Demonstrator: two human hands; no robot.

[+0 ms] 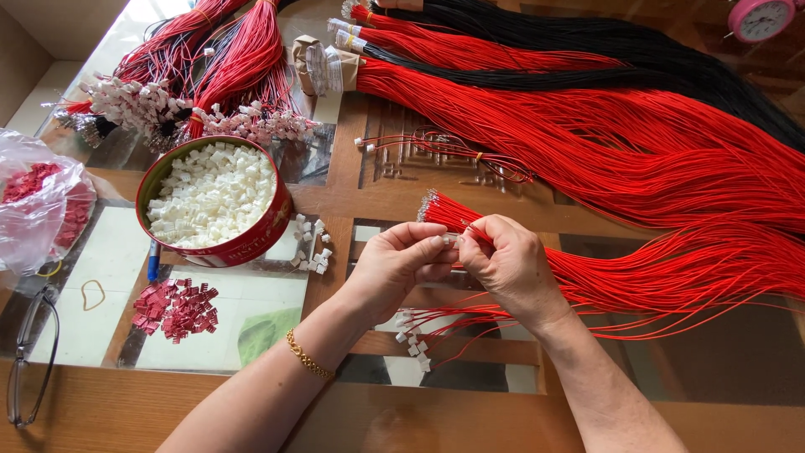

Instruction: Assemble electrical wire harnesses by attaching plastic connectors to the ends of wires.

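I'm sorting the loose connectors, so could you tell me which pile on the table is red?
The pile of red connectors below the tin; the loose pile right of the tin is white.

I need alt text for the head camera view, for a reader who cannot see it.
Two bare hands, the left hand and the right hand, pinch a small white connector and a red wire over a glass-topped table. A round red tin of white connectors stands at left, with bundles of red wires behind.

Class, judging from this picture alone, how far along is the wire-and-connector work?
Done: finished wires with white plugs lie under the hands. In hand: left hand and right hand join a white connector. Left: the bare red wire bundle and tin of connectors.
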